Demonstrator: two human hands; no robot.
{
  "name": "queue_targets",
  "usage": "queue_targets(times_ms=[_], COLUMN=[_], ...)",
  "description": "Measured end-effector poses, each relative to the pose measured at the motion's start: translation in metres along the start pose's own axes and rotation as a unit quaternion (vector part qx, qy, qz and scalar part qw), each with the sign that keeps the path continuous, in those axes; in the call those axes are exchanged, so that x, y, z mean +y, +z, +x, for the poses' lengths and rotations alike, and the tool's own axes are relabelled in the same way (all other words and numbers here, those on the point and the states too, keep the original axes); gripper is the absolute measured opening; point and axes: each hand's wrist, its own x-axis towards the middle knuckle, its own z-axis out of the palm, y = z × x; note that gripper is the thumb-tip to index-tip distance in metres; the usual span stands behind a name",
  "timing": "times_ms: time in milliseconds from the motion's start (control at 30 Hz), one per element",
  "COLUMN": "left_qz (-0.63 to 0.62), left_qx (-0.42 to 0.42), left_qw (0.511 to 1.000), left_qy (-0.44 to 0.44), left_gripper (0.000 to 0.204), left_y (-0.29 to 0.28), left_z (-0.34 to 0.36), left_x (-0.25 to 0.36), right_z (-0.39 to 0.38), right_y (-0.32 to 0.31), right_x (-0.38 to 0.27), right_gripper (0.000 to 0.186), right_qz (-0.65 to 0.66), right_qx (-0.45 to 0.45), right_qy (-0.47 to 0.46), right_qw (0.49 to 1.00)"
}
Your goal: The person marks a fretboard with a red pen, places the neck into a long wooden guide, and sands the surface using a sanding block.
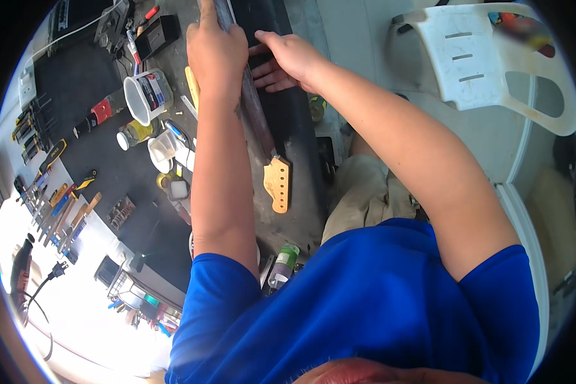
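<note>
A guitar neck point(256, 114) with a dark fretboard lies along the workbench, its pale wooden headstock point(278, 185) toward me, with a row of holes. Near its far end my left hand point(216, 51) grips the neck, index finger stretched along one side and thumb on the other. My right hand point(288, 63) hovers just right of the neck, fingers spread and holding nothing. Its fingertips come close to the neck's edge; whether they touch it, I cannot tell. The neck's far end runs out at the top of the picture.
Left of my left forearm stand a white tub point(148, 96), a jar point(134, 136) and small containers. Hand tools point(64, 214) line the far left side. A green-labelled bottle point(283, 264) lies near my body. To the right is a white plastic chair point(470, 57).
</note>
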Motion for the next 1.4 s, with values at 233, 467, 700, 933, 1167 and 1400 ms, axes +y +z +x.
queue_targets(times_ms=[233,467,700,933,1167,1400], left_qz=[-0.023,0.018,0.005,0.013,0.028,-0.004], left_qx=[0.015,0.002,0.039,0.003,0.054,-0.008], left_qw=[0.999,1.000,0.998,1.000,0.995,0.999], left_qy=[0.043,0.009,0.039,0.017,0.078,0.034], left_gripper=[0.080,0.069,0.067,0.067,0.069,0.083], left_y=[0.010,-0.006,0.008,0.005,0.005,0.010], left_z=[-0.077,0.007,-0.046,-0.032,-0.031,-0.104], left_x=[-0.016,-0.004,-0.022,-0.006,-0.016,-0.015], right_z=[-0.012,-0.106,-0.095,-0.096,-0.092,-0.091], right_y=[-0.010,0.007,0.004,-0.006,-0.004,-0.021], right_x=[0.005,0.109,0.167,0.174,0.187,0.184], right_gripper=[0.044,0.136,0.154,0.154,0.149,0.143], right_qz=[-0.042,-0.523,-0.323,-0.328,-0.316,-0.339], right_qx=[0.027,0.190,0.087,0.068,0.054,0.043], right_qy=[-0.051,-0.107,-0.108,-0.115,-0.175,-0.114], right_qw=[0.997,0.824,0.936,0.935,0.931,0.933])
